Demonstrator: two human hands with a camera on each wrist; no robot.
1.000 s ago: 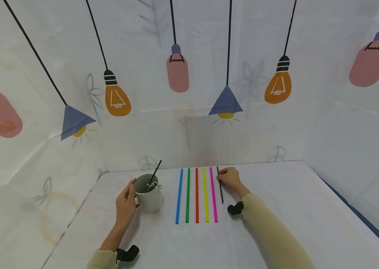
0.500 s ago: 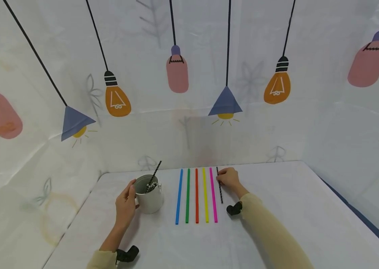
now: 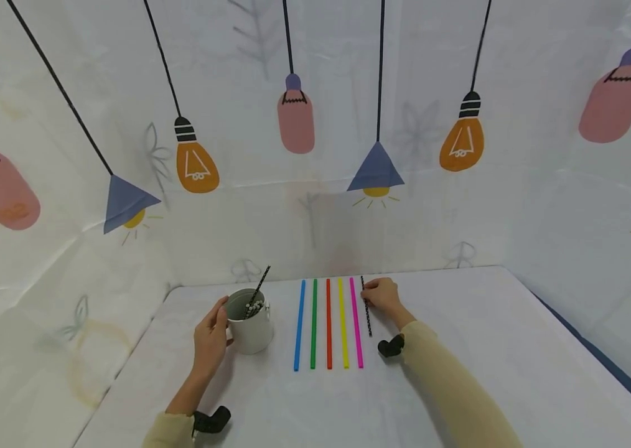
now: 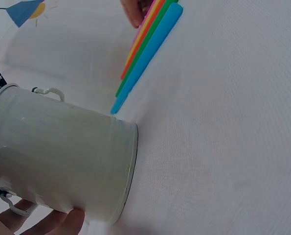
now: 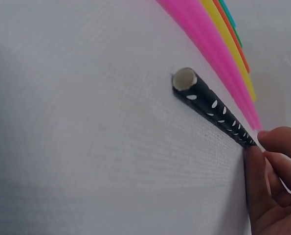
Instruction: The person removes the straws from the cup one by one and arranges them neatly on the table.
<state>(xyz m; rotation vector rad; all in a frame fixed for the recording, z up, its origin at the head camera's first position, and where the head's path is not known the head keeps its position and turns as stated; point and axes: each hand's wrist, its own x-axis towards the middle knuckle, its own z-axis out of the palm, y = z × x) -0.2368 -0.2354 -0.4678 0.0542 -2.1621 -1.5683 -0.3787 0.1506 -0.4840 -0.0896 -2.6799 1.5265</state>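
Observation:
In the head view, my left hand holds a small pale metal pail at its left side. Several black-and-white patterned straws are inside it, one leaning up past the rim. The left wrist view shows the fingers against the wall of the pail. Over on the right, my right hand pinches a black patterned straw near its far end. Seen from the right wrist, this straw is a hollow tube lying along the table, its far end between thumb and fingers.
Blue, green, red, yellow and pink straws lie side by side on the white table, between the pail and the black straw. A white sheet printed with lamps stands behind the table.

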